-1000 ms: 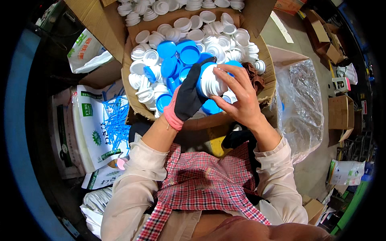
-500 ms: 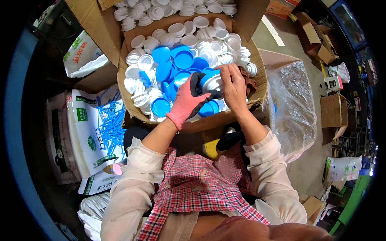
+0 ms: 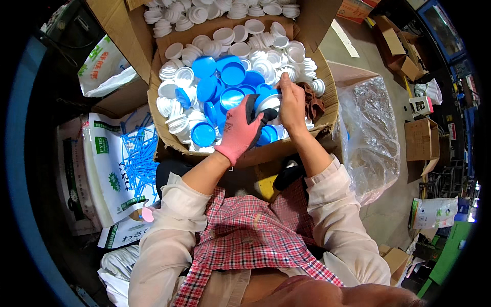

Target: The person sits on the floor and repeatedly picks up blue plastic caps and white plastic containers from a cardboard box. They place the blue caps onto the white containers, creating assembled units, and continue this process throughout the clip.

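Observation:
My left hand (image 3: 239, 130) wears a pink glove with black fingers, which are closed around a round cap (image 3: 268, 102), blue above and white below. My bare right hand (image 3: 291, 105) grips the same cap from its right side, thumb pointing up. Both hands are over the near part of a cardboard box (image 3: 245, 160). Loose blue caps (image 3: 233, 74) are piled in its middle, among many white caps (image 3: 224, 36). Beside my right hand lies a crumpled brown cloth (image 3: 313, 104). My fingers hide part of the held cap.
On the left, thin blue plastic sticks (image 3: 139, 158) lie on a white printed sack (image 3: 105, 179). A carton lined with clear plastic (image 3: 371, 128) stands close on the right. Farther right are smaller cardboard boxes (image 3: 422, 143). A raised box flap (image 3: 120, 38) borders the far left.
My right thumb has risen, and its fingers have shifted down along the cap's right side. My left hand has turned slightly around the cap; more white was showing under its blue top before.

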Demonstrator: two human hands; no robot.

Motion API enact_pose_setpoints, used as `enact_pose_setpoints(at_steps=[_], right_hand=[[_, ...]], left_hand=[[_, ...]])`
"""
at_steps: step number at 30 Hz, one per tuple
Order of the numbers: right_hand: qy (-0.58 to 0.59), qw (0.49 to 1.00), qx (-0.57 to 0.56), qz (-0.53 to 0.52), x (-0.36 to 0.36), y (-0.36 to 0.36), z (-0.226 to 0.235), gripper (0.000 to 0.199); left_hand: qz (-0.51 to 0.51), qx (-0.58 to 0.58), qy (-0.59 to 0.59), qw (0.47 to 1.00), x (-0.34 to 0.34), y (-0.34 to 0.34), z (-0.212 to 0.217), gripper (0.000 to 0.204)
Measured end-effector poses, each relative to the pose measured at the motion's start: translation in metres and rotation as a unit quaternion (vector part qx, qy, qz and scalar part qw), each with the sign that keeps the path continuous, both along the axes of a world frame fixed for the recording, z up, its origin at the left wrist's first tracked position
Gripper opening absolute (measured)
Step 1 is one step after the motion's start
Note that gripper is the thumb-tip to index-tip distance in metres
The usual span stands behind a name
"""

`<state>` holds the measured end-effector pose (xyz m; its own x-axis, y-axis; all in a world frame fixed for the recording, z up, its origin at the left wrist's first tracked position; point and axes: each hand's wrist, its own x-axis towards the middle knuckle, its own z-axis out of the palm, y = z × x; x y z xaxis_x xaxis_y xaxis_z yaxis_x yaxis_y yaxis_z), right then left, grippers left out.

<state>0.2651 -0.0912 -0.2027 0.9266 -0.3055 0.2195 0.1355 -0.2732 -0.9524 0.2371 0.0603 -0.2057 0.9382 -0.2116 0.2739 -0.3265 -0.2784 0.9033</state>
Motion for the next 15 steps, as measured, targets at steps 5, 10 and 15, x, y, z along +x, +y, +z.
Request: enact_pose_setpoints(at_steps=[5, 10, 15], right_hand=[[0.004, 0.999, 0.014, 0.03, 0.005, 0.001, -0.003, 0.053], [0.026, 0.997, 0.064, 0.044, 0.006, -0.008, -0.011, 0.05], [0.109, 0.931, 0.313, 0.155, 0.009, -0.029, -0.003, 0.042]], left_hand=[[0.027, -0.002, -0.037, 0.999, -0.003, -0.005, -0.008, 0.039], [0.029, -0.031, -0.012, 0.999, -0.004, -0.009, -0.015, 0.038], [-0.095, -0.306, 0.217, 0.922, 0.027, 0.003, -0.018, 0.047]])
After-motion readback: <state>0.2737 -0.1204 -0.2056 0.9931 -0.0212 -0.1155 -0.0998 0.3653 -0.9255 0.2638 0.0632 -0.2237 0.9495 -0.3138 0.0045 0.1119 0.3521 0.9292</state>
